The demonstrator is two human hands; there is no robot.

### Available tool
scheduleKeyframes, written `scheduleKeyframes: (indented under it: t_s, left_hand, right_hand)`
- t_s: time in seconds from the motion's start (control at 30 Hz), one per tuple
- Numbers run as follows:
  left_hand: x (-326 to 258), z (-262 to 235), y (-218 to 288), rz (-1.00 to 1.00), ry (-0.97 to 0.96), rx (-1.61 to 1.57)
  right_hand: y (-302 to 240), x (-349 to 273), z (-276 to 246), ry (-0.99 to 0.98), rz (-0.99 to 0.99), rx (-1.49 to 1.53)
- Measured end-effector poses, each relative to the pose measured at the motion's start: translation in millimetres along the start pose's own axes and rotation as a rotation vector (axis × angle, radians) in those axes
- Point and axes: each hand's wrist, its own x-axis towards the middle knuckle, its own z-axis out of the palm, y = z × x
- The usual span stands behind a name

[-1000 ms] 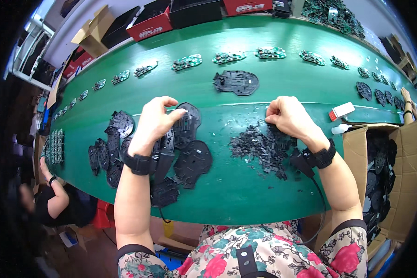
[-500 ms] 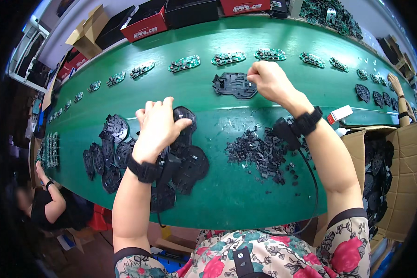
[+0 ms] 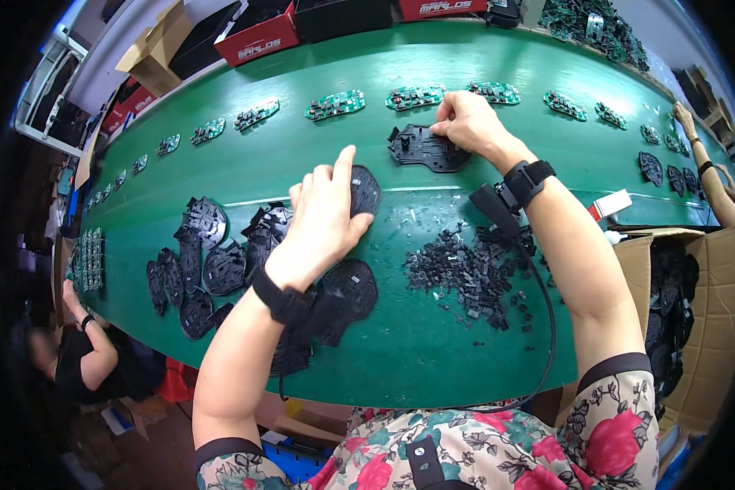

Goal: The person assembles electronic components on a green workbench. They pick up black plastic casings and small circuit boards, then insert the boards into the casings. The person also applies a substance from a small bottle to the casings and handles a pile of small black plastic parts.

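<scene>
My left hand (image 3: 322,208) holds a black rounded plastic shell (image 3: 366,193) by its edge above the near part of the bench, index finger stretched out and thumb beside the shell. Farther off, a wider black plastic shell (image 3: 420,150) lies with its ribbed inside up on the green surface. My right hand (image 3: 467,124) has thumb and fingertips pinched together over that shell's far edge; whatever is between them is too small to make out. More black shells (image 3: 225,268) lie heaped left of and under my left forearm. A pile of small black parts (image 3: 465,273) spreads below my right wrist.
Green circuit boards (image 3: 335,104) line the far side of the green bench (image 3: 433,359). An open cardboard box (image 3: 714,310) of black parts stands right, near a small white-and-red box (image 3: 611,202). Other people's arms (image 3: 98,351) work at both ends. A cable hangs from my right wrist.
My left hand has moved right and slightly away, bringing the rounded shell with it. My right hand's fingertips have shifted left over the far shell, which stays in place.
</scene>
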Motion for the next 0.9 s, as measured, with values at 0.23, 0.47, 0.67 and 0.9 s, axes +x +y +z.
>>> scheduleKeyframes:
  t_s: [0.23, 0.47, 0.67, 0.9]
  left_hand:
    - [47.0, 0.2, -18.0, 0.180, -0.070, -0.105]
    - [79.6, 7.1, -36.1, 0.303, -0.113, -0.191]
    - [79.8, 4.5, -41.9, 0.302, -0.094, -0.308]
    - [52.3, 0.6, -49.4, -0.013, -0.043, 0.039]
  right_hand:
    - [-2.7, 8.3, -4.4, -0.132, 0.131, 0.054]
    - [-13.7, 7.3, -1.9, -0.088, 0.096, -0.169]
    - [-15.8, -1.7, 7.3, 0.038, 0.075, -0.260]
    - [-11.8, 6.1, -3.5, -0.111, 0.137, -0.202]
